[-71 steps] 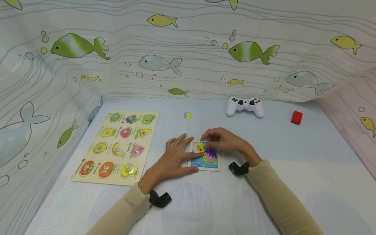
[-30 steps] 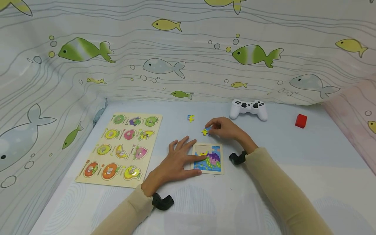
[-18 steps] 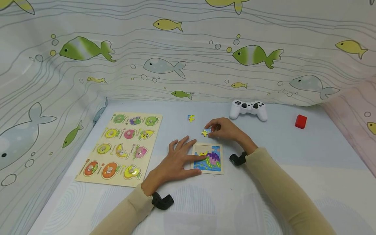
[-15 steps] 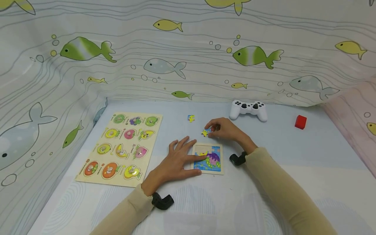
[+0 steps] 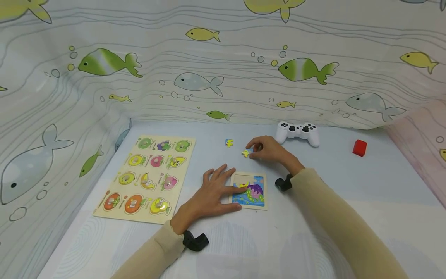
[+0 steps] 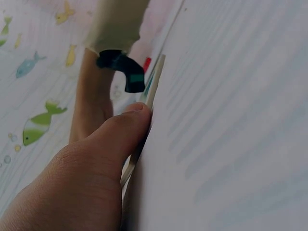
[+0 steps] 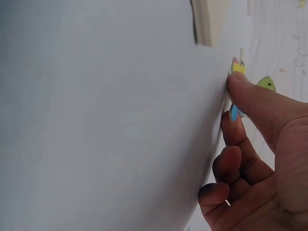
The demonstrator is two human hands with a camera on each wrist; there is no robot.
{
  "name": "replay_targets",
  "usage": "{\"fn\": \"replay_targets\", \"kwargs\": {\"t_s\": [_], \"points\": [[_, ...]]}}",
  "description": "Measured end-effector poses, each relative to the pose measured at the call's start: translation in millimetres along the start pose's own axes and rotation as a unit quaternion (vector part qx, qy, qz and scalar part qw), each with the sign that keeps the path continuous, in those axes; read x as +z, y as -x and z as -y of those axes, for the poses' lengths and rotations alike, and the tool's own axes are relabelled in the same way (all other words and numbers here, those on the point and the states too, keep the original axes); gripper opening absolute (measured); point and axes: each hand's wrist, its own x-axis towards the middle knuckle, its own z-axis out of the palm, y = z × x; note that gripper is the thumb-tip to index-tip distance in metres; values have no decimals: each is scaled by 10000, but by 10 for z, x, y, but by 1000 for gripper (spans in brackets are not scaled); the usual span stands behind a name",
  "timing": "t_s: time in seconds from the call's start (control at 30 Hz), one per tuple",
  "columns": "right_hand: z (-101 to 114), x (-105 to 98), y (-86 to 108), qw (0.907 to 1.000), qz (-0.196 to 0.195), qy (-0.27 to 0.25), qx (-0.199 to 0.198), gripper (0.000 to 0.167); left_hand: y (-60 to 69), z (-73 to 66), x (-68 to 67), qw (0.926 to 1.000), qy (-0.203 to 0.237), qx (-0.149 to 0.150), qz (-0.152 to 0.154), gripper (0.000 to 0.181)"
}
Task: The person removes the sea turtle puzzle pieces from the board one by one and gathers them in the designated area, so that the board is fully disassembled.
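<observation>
A pale back wall of printed sheeting rises behind the desk, covered in thin wavy lines, small bubbles and cartoon fish. Among them are a green fish with a whitish band across its body, a spotted grey-blue fish and a small yellow fish. The same pattern runs onto the left wall, where a large grey-blue fish is printed; the right wall has a pinkish tint. The sheeting looks slightly creased. The desk's surface is light blue at the back and whiter in front, with faint striped circles. Light falls soft and fairly even
</observation>
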Motion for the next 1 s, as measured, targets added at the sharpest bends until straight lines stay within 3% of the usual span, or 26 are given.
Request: {"fn": "replay_targets", "kwargs": {"t_s": [1.0], "points": [[-62, 17, -343, 9990, -24, -85, 432, 33, -8, -1, 10, 10000, -50, -27, 24, 53]]}}
